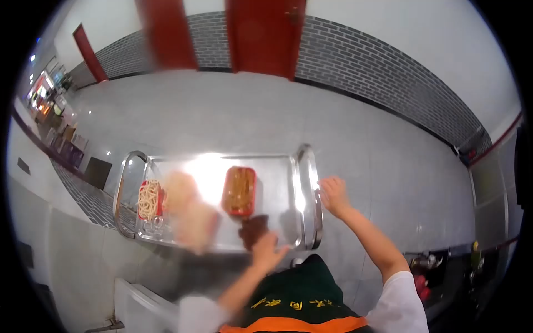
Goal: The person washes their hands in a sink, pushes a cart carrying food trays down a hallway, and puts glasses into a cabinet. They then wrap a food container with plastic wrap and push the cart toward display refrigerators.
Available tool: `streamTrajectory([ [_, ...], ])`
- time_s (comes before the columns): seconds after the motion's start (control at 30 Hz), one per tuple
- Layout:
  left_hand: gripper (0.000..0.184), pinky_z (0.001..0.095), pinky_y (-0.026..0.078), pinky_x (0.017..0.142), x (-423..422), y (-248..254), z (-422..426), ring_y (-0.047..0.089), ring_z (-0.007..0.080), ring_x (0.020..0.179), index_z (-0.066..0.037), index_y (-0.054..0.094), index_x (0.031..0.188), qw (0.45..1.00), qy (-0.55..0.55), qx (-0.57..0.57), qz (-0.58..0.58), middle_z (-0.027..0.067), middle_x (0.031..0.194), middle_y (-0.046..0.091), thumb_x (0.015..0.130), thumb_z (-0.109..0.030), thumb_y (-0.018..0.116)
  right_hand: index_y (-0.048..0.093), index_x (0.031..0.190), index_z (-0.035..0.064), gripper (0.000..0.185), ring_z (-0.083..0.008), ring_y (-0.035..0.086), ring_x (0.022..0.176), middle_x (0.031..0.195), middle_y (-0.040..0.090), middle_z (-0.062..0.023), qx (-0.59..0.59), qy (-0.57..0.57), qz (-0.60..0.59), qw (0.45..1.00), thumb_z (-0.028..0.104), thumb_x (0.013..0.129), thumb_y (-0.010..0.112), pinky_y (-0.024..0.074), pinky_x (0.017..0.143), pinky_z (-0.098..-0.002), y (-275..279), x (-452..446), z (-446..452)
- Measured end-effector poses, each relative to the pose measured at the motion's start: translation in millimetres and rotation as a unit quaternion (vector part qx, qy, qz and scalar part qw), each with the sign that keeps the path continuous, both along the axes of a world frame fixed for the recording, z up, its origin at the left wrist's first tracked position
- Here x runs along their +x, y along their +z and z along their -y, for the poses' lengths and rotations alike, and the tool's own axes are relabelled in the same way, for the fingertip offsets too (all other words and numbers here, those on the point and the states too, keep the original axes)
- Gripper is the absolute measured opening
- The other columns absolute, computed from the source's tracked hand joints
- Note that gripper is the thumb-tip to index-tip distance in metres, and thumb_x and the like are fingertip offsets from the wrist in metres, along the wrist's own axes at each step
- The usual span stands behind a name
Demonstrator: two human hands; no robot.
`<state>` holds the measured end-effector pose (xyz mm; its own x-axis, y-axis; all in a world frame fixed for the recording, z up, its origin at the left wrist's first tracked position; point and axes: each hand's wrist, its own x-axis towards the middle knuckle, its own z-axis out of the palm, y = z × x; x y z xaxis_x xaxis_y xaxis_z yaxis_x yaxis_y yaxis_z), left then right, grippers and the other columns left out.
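Observation:
On the metal cart's tray stands a red container of brown, strip-like food. My left hand is at the tray's near edge, touching or overlapping a dark brown item; its thumb points away to the right, while motion blur and the item hide the other fingers. My right hand is beside the cart's right handle, fingers loosely apart with nothing visible in them. Pale noodle-like strands in a red container lie at the tray's left end. Blurred pale, reddish packages are between the two containers.
The cart's left handle rises at the tray's far end. Grey floor runs to a brick-patterned wall with red doors. A white fixture stands at the lower left, with boxes farther off.

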<state>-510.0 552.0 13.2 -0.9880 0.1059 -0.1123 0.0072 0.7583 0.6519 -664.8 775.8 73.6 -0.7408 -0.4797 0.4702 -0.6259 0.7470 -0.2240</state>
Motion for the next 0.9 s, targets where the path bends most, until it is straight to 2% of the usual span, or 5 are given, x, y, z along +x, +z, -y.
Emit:
streamTrajectory([
  [0.27,0.057,0.0450,0.042,0.067,-79,-1,-160,0.055,0.0373,0.080,-0.009,0.031,0.117,0.961,0.155,0.139,0.182,0.0206,0.092,0.055,0.070,-0.029,0.056,0.064,0.080,0.0102,0.040,-0.0307,0.055,0.070,0.069,0.059,-0.0140,0.293,0.209,0.215,0.908,0.045,0.078,0.043,0.0408,0.070,-0.0418,-51,-183,23],
  [0.37,0.051,0.0462,0.041,0.067,-92,-11,-173,0.054,0.0368,0.081,-0.012,0.032,0.116,0.944,0.183,0.083,0.261,0.0177,0.090,0.057,0.069,-0.019,0.052,0.065,0.072,0.0120,0.039,-0.0305,0.057,0.064,0.063,0.059,-0.0127,0.177,0.214,0.272,0.921,0.043,0.078,0.042,0.0419,0.067,-0.0433,-61,-199,23],
  [0.57,0.043,0.0425,0.043,0.062,-78,-1,-180,0.056,0.0306,0.079,-0.013,0.040,0.108,0.964,0.237,-0.002,0.123,0.0131,0.087,0.057,0.068,-0.020,0.054,0.058,0.075,0.0066,0.030,-0.0330,0.053,0.051,0.051,0.054,-0.0150,0.129,0.256,0.204,0.936,0.032,0.079,0.042,0.0395,0.067,-0.0427,-74,-186,6],
  [0.63,0.020,0.0341,0.039,0.040,-65,-8,-190,0.047,0.0246,0.051,-0.006,0.048,0.081,0.948,0.271,-0.124,-0.110,0.0099,0.065,0.049,0.065,-0.013,0.057,0.057,0.076,0.0061,0.025,-0.0320,0.051,0.047,0.047,0.052,-0.0137,0.105,0.281,0.172,0.938,0.028,0.077,0.045,0.0391,0.062,-0.0413,-82,-177,-3],
  [0.9,0.031,0.0396,0.039,0.044,-39,-14,-184,0.050,0.0275,0.056,-0.007,0.050,0.083,0.951,0.249,-0.137,-0.122,0.0094,0.063,0.048,0.056,-0.016,0.060,0.058,0.078,0.0075,0.020,-0.0313,0.050,0.045,0.047,0.052,-0.0125,0.111,0.303,0.216,0.921,0.024,0.075,0.046,0.0380,0.054,-0.0436,-55,-159,-34],
])
